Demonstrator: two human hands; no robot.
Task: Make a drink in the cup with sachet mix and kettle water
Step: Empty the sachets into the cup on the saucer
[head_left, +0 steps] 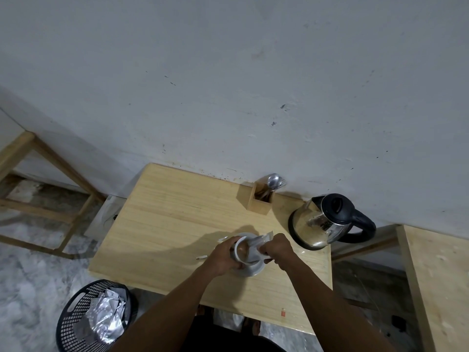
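white ceramic cup [241,251] on its saucer [255,269]: left hand [223,255] grips it, right hand [278,248] pinches silver foil sachet [260,241] over its mouth.

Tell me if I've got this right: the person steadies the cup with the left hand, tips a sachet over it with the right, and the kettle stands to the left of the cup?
Not quite: the head view shows the kettle standing right of the cup. The rest holds.
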